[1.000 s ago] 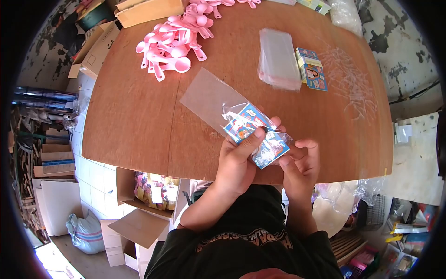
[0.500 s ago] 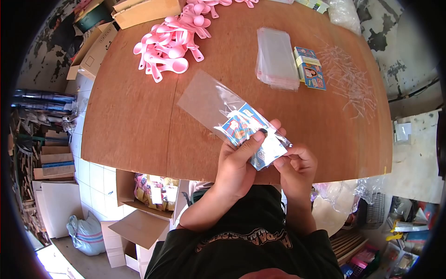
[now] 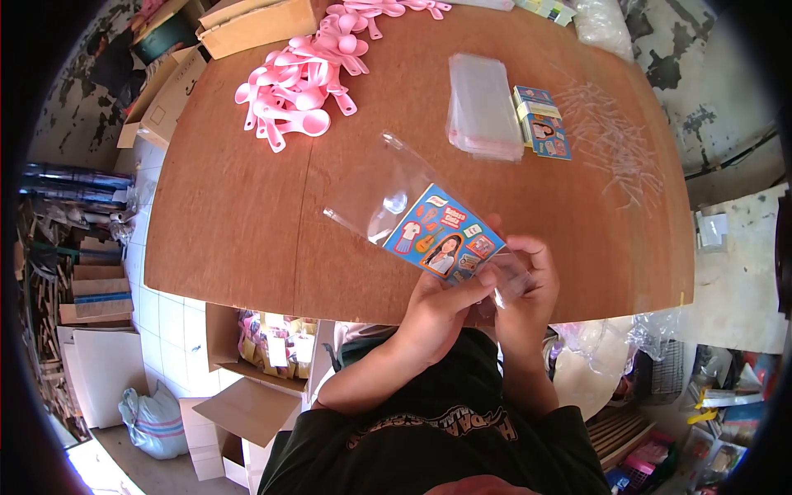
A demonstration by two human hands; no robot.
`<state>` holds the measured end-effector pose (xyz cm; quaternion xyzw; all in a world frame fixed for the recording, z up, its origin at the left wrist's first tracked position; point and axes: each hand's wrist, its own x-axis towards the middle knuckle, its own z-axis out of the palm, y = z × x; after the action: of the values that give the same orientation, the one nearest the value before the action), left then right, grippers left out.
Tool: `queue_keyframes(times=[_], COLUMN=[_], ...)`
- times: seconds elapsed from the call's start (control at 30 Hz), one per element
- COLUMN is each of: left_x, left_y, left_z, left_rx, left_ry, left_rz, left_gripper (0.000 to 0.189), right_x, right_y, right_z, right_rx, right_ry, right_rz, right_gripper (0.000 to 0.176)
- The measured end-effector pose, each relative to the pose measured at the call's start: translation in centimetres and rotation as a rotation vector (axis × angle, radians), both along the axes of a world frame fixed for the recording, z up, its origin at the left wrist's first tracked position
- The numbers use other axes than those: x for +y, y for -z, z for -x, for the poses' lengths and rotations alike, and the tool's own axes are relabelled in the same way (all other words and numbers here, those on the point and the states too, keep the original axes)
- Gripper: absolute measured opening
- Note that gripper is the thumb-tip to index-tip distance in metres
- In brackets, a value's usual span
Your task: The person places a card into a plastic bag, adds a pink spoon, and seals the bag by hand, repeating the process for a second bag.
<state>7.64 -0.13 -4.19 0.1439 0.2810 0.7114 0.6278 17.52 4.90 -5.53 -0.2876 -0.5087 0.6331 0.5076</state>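
A clear plastic bag (image 3: 371, 206) with a blue printed card (image 3: 441, 235) inside is held tilted above the table near its front edge. My left hand (image 3: 441, 309) is closed on the bag's lower end, its thumb pressed over the card's bottom corner. On the right side, my right hand (image 3: 528, 285) grips the bag's crumpled corner between thumb and fingers. The bag's far end spreads out toward the upper left. Part of the left fingers is hidden behind the card.
Pink measuring spoons (image 3: 305, 91) lie heaped at the back left by a cardboard box (image 3: 260, 29). Stacked clear bags (image 3: 485, 107), a banded bundle of blue cards (image 3: 544, 124) and scattered thin clear strips (image 3: 610, 140) occupy the table's (image 3: 223, 223) right side. An open carton (image 3: 223, 342) stands below the front edge.
The card now faces up with its print plainly visible, and the bag's far end has opened out. My left thumb has shifted down and right, close to my right hand.
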Motion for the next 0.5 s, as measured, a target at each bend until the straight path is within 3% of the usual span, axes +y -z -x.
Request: queue_keyframes(times=[0.07, 0.2, 0.3, 0.4, 0.5], left_x=[0.2, 0.7, 0.6, 0.6, 0.4], left_y=[0.1, 0.3, 0.5, 0.0, -0.1], left_z=[0.4, 1.6, 1.8, 1.8, 1.7], left_rx=[-0.032, -0.136, -0.133, -0.148, -0.139], left_ry=[-0.091, -0.385, -0.367, -0.349, -0.367], left_rz=[-0.083, -0.353, -0.351, -0.294, -0.242], left_gripper=[0.055, 0.050, 0.045, 0.045, 0.046], right_x=[0.2, 0.2, 0.3, 0.1, 0.2], right_y=[-0.5, -1.2, -1.9, -3.1, -3.0], right_z=[-0.3, -0.9, -1.2, -0.9, -0.7], right_rx=[-0.023, -0.008, -0.048, -0.151, -0.192], right_ry=[-0.051, -0.119, -0.328, -0.341, -0.351], right_rz=[0.094, 0.099, 0.263, 0.387, 0.336], right_gripper=[0.037, 0.035, 0.020, 0.018, 0.018])
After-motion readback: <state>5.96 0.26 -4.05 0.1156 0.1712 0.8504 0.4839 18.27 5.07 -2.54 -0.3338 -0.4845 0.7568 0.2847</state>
